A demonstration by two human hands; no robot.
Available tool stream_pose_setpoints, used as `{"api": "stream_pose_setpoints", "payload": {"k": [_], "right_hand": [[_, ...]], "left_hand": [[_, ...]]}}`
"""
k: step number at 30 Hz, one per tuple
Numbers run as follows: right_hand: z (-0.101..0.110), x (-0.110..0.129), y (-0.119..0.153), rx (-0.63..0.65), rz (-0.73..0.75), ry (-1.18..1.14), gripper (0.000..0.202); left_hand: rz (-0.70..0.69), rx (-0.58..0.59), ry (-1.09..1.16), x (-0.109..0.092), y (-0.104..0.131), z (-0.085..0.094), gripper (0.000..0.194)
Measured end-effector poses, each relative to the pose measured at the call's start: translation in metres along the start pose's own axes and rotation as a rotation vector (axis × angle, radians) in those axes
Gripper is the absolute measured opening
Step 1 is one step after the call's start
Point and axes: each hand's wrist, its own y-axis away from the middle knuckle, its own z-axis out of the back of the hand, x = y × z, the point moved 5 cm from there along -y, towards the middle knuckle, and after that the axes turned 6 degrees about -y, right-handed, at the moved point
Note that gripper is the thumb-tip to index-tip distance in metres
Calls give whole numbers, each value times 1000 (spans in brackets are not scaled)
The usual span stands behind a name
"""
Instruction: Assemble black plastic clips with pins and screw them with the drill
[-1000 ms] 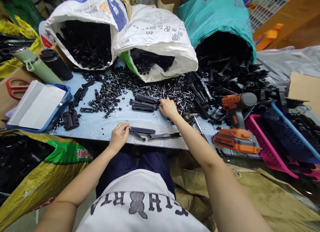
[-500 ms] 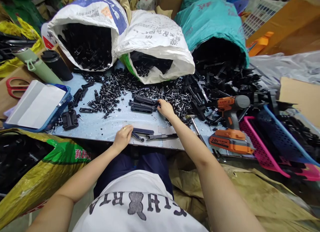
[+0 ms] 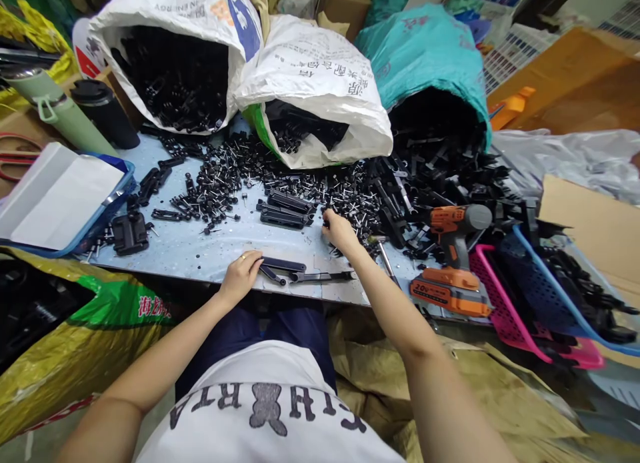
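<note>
My left hand (image 3: 241, 274) rests at the table's front edge, fingers closed on the left end of a black folding plastic arm (image 3: 284, 264). The arm's two legs spread in a narrow V. Just right of it lies another long black bar (image 3: 323, 276) with a forked end. My right hand (image 3: 341, 231) is over the near side of a pile of black-headed pins (image 3: 350, 200), fingertips pinched together. A small dark thing shows at those fingertips, too small to name. Left of that hand sits a stack of finished-looking black arms (image 3: 285, 208), lying side by side.
An orange cordless drill (image 3: 453, 256) and a hammer-like metal tool (image 3: 387, 260) lie to the right. Three sacks of black parts line the back, including a teal sack (image 3: 425, 56). Blue basket (image 3: 575, 296) and pink basket (image 3: 515, 316) stand far right; a papered blue tray (image 3: 117, 203) is left.
My right hand has moved from the end of the stacked black arms, right and slightly nearer, to the pins. My left hand stays at the folding arm. The view has shifted slightly.
</note>
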Motion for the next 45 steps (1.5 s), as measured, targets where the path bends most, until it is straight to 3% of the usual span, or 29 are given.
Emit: {"api": "stream_pose_setpoints", "payload": {"k": [3, 5, 8, 13, 17, 21, 25, 28, 31, 33, 35, 37, 39, 42, 45], "right_hand": [[5, 15, 44, -166, 136, -328, 24], [1, 27, 72, -168, 238, -453, 27], [-10, 44, 95, -115, 336, -437, 27], [-20, 58, 104, -86, 461, -213, 25], [-26, 56, 116, -70, 572, -201, 42], [-32, 36, 121, -77, 489, -9, 52], [-17, 23, 118, -157, 434, 69, 55], [16, 38, 126, -126, 593, -165, 61], [52, 64, 142, 15, 785, -598, 64], [66, 77, 149, 87, 821, -853, 62], [68, 82, 150, 44, 764, -998, 60], [64, 83, 147, -59, 721, -1013, 58], [57, 86, 144, -121, 781, -918, 56], [47, 93, 141, -71, 952, -609, 58], [42, 89, 136, 3, 980, -400, 64]], "left_hand": [[-6, 9, -2, 0, 1, -1, 20], [-10, 7, -10, 0, 2, -2, 20], [-27, -1, -17, 0, 2, -2, 20], [-47, 23, -83, -5, 0, 0, 21], [-251, 151, -234, -34, -8, -5, 24], [-418, 408, -315, -52, -18, -30, 36], [-387, 460, -357, -52, -32, -41, 32], [-381, 449, -225, -69, -35, -22, 46], [-384, 457, 122, -105, -26, 12, 59], [-332, 448, 332, -123, -16, 28, 65], [-213, 386, 426, -127, -9, 33, 66], [-93, 298, 432, -121, -5, 31, 64], [-62, 286, 363, -114, -7, 29, 59], [-151, 425, 188, -113, -19, 30, 52], [-163, 532, 91, -114, -33, 35, 50]]}}
